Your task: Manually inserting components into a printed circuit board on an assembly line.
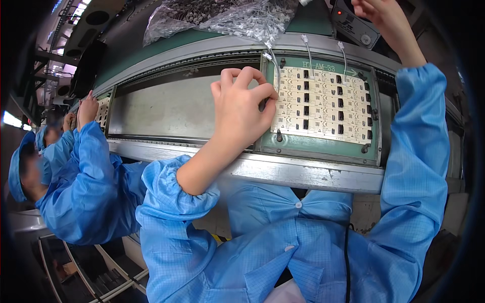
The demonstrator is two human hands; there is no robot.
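A green fixture plate (pixel 313 142) carries a panel of cream circuit boards (pixel 323 113) with rows of black parts. Over the panel's left edge, my left hand (pixel 245 103) has thumb and forefinger pinched at the lower end of a white cable (pixel 276 78). Its white connector end (pixel 268 56) lies up by the fixture's rear edge. Two more white cables (pixel 309 55) (pixel 344 60) run from the panel to the rear rail. My right hand (pixel 386 17) is raised at the upper right, fingers curled. The top edge cuts it off, so anything in it is hidden.
A clear plastic bag (pixel 222 20) heaped with white-ended cables lies behind the rail. A grey box (pixel 353 25) with a red light stands at the back right. The metal front rail (pixel 303 169) runs before me. Co-workers in blue (pixel 91 187) sit at the left along the line.
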